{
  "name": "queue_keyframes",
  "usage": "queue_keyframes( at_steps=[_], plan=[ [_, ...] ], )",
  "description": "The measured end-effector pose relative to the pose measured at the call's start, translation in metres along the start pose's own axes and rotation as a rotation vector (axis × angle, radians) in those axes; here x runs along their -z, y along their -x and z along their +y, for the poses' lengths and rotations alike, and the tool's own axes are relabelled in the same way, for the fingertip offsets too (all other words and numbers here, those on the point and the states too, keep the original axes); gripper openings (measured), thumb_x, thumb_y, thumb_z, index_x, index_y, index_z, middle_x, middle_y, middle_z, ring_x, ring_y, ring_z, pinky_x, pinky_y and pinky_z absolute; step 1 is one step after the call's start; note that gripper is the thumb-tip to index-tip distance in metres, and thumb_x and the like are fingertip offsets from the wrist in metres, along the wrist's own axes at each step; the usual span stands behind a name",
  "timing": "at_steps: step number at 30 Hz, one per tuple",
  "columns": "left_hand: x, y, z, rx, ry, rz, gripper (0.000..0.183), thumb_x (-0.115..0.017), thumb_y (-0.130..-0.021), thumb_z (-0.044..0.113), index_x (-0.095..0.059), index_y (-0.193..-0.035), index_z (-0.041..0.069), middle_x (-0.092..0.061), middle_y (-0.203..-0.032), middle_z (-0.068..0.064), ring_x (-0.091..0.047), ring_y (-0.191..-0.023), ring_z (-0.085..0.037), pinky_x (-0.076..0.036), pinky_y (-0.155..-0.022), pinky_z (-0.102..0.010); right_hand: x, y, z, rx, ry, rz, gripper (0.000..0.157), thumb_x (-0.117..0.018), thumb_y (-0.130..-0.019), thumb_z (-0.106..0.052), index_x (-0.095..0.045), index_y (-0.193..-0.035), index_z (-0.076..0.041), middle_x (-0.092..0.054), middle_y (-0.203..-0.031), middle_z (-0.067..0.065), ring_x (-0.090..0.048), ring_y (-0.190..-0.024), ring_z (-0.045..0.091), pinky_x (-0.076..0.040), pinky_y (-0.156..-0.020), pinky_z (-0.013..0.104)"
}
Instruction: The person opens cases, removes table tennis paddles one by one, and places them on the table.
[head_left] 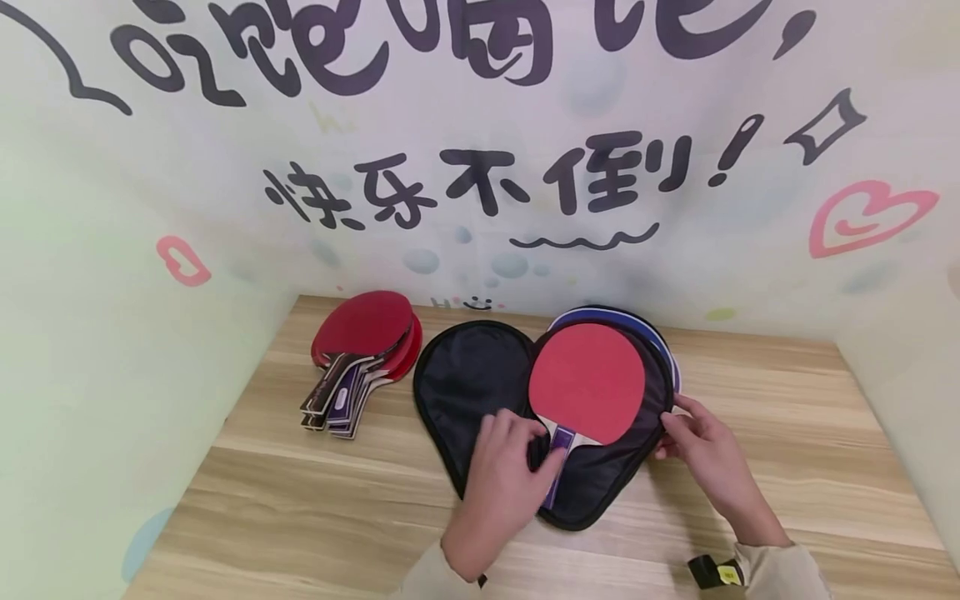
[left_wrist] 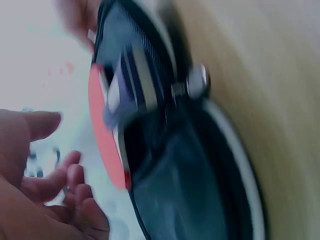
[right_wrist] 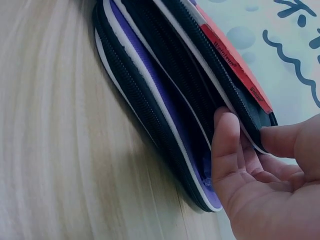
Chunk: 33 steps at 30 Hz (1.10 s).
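A table tennis paddle (head_left: 588, 379) with red rubber and a purple-striped handle lies on one half of an unzipped black paddle case (head_left: 468, 375), which is spread open on the table. My left hand (head_left: 506, 467) hovers by the handle, thumb and fingers apart; the left wrist view shows nothing held in it. At the right, my right hand (head_left: 712, 467) pinches the edge of the black case between thumb and fingers. Under that half is another zipped case (head_left: 663, 337) with blue-purple fabric and white piping, partly hidden. The right wrist view shows its side gaping.
A pile of several red paddles (head_left: 367, 325) lies at the back left, handles toward me. The wooden table (head_left: 300, 517) meets a printed wall (head_left: 420, 275) at the back and pale walls at both sides.
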<state>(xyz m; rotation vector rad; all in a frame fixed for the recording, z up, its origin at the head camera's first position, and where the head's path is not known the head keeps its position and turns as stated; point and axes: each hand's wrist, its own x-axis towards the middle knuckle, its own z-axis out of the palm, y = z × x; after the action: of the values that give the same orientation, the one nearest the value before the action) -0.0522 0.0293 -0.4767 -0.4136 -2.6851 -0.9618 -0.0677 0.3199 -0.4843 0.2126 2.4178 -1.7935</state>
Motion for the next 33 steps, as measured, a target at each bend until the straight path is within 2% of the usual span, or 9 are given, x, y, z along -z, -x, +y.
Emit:
queue_keyframes(
  at_steps=[2,4,7,11,17,20,26,29,33],
  plan=[
    [-0.006,0.003,0.007,0.044,-0.061,-0.098,0.040,-0.078,-0.087,0.047,-0.067,-0.108,0.015,-0.054,-0.100,0.002,-0.042,-0.090,-0.012,-0.040,-0.075,-0.024,0.000,0.000,-0.001,0.007,0.014,0.002,0.062,-0.051,-0.108,-0.026,-0.029,-0.155,0.006,-0.069,-0.087,-0.010,-0.068,-0.072,0.009,-0.059,-0.073,0.024],
    [-0.010,0.005,0.011,0.086,-0.113,-0.164,0.048,-0.079,-0.084,0.053,-0.065,-0.110,0.015,-0.053,-0.101,0.001,-0.041,-0.090,-0.012,-0.039,-0.075,-0.025,0.000,0.001,-0.001,0.005,0.018,0.002,0.062,-0.051,-0.108,-0.026,-0.028,-0.156,0.006,-0.069,-0.088,-0.009,-0.068,-0.072,0.009,-0.059,-0.074,0.024],
    [-0.015,0.007,0.012,0.124,-0.171,-0.219,0.057,-0.080,-0.079,0.059,-0.062,-0.110,0.014,-0.052,-0.100,0.000,-0.041,-0.091,-0.014,-0.037,-0.074,-0.026,0.000,0.000,0.000,-0.006,0.017,-0.002,0.063,-0.051,-0.108,-0.027,-0.027,-0.156,0.006,-0.069,-0.088,-0.008,-0.069,-0.072,0.009,-0.059,-0.074,0.024],
    [-0.022,0.011,0.009,0.112,-0.204,-0.250,0.062,-0.081,-0.077,0.062,-0.062,-0.109,0.012,-0.053,-0.099,-0.001,-0.043,-0.090,-0.015,-0.036,-0.072,-0.026,0.001,-0.001,0.000,-0.012,0.014,-0.007,0.062,-0.050,-0.108,-0.027,-0.026,-0.156,0.005,-0.068,-0.088,-0.008,-0.068,-0.073,0.009,-0.059,-0.075,0.023],
    [-0.027,0.014,0.005,0.086,-0.208,-0.236,0.050,-0.081,-0.083,0.050,-0.063,-0.109,0.011,-0.057,-0.098,-0.001,-0.048,-0.089,-0.016,-0.040,-0.073,-0.028,0.000,-0.001,0.002,-0.010,0.003,-0.010,0.062,-0.050,-0.108,-0.026,-0.027,-0.156,0.005,-0.068,-0.088,-0.007,-0.068,-0.073,0.009,-0.059,-0.075,0.024],
    [-0.025,0.013,0.004,0.110,-0.178,-0.235,0.042,-0.080,-0.086,0.041,-0.063,-0.108,0.010,-0.058,-0.097,-0.001,-0.052,-0.090,-0.016,-0.046,-0.075,-0.031,-0.001,-0.001,0.002,-0.012,0.004,-0.011,0.062,-0.050,-0.108,-0.027,-0.027,-0.156,0.006,-0.068,-0.088,-0.007,-0.068,-0.073,0.009,-0.059,-0.074,0.024],
    [-0.008,0.004,-0.001,0.218,-0.008,-0.180,0.033,-0.076,-0.086,0.027,-0.063,-0.109,0.008,-0.058,-0.095,0.000,-0.060,-0.082,-0.013,-0.054,-0.073,-0.032,-0.001,-0.002,0.004,-0.013,-0.003,-0.011,0.062,-0.049,-0.108,-0.026,-0.027,-0.156,0.006,-0.068,-0.088,-0.007,-0.068,-0.074,0.008,-0.059,-0.074,0.024],
    [0.001,0.001,-0.003,0.237,0.061,-0.135,0.032,-0.073,-0.087,0.023,-0.062,-0.112,0.007,-0.057,-0.097,-0.001,-0.058,-0.077,-0.011,-0.053,-0.068,-0.027,-0.001,-0.002,0.005,-0.010,0.000,-0.012,0.061,-0.048,-0.109,-0.026,-0.027,-0.156,0.006,-0.068,-0.088,-0.009,-0.068,-0.074,0.008,-0.059,-0.074,0.024],
    [0.009,-0.001,-0.004,0.226,0.093,-0.062,0.030,-0.070,-0.088,0.021,-0.061,-0.114,0.008,-0.057,-0.100,-0.002,-0.058,-0.075,-0.009,-0.053,-0.066,-0.023,0.000,-0.003,0.005,-0.003,-0.002,-0.008,0.061,-0.049,-0.108,-0.026,-0.027,-0.156,0.006,-0.068,-0.087,-0.011,-0.068,-0.073,0.008,-0.059,-0.074,0.023]
  ],
)
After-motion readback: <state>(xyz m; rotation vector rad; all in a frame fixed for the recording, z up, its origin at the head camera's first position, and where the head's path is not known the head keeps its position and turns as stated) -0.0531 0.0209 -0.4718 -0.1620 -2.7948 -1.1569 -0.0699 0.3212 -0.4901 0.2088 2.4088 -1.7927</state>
